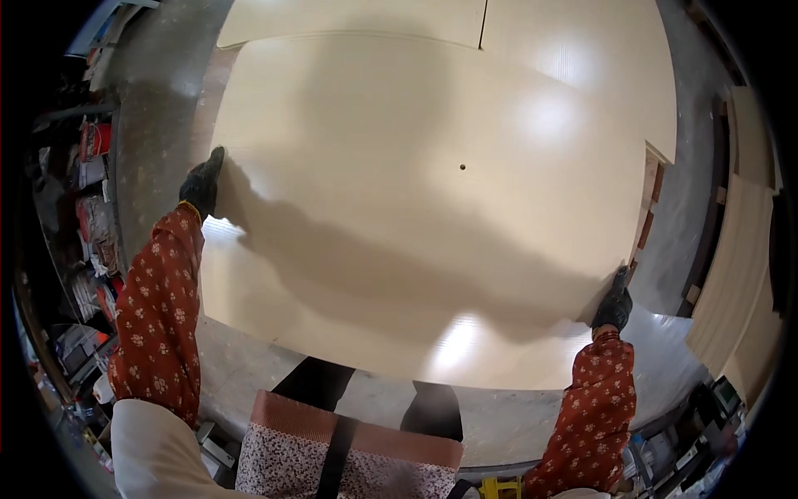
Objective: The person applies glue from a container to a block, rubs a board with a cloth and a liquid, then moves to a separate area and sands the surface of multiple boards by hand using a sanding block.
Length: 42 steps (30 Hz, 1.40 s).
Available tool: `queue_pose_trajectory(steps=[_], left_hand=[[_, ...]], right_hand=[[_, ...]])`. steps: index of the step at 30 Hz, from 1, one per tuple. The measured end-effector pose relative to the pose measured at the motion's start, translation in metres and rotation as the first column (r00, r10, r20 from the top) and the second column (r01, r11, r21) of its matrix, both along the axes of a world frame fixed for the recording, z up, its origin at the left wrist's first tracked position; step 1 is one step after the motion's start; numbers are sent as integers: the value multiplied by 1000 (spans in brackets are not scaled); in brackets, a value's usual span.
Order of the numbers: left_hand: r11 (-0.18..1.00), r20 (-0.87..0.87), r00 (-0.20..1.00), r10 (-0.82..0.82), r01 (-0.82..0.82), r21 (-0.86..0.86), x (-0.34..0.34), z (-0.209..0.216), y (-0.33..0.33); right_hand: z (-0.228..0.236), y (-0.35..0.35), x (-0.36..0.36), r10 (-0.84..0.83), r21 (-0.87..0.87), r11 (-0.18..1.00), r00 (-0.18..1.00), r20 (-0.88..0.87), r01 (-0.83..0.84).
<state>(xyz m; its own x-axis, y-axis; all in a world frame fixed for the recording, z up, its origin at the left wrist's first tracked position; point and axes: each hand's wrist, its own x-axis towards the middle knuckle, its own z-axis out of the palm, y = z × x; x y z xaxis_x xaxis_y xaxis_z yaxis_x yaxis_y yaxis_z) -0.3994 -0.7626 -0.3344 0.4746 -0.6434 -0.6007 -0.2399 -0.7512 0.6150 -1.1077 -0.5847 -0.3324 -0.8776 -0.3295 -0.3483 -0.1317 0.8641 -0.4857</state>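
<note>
A large pale wood-grain panel (pixel 399 216) lies in front of me, with a small dark hole toward its right half. My left hand (pixel 202 185), in a dark glove, is closed on the panel's left edge. Lower down on the opposite edge, my right hand (pixel 613 304) grips the panel in the same kind of glove. The fingers beneath the edges are hidden. Past the far edge of this panel are more pale boards (pixel 582 50), with a dark seam between two of them. Shadows of my head and arms fall across the surface.
Wooden pallet slats (pixel 648 216) show under the right side of the boards. Long pale boards (pixel 731 274) lie farther right. Along the left stands a cluttered shelf with a red bucket (pixel 96 141). A yellow object (pixel 500 487) sits at the bottom, on the grey floor (pixel 154 91).
</note>
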Motion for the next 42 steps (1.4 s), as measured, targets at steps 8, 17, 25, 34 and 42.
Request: queue_pose_trajectory(steps=[8,17,25,34,42], left_hand=[[824,432,708,-559,533,192,22,18,18],[986,365,916,-166,145,83,-18,-1,61],[975,271,939,-214,185,126,-19,-4,38],[993,-14,997,-72,70,-100,46,-35,96],[876,-130,934,333,-256,408,16,-49,173]], right_hand=[[3,20,-19,552,260,808,834,-18,-529],[-31,27,-13,215,43,974,968,127,-222],[-41,40,-23,229,-116,969,968,100,-218],[-26,14,0,386,313,882,922,-46,-353],[-44,108,-31,321,128,933,938,126,-337]])
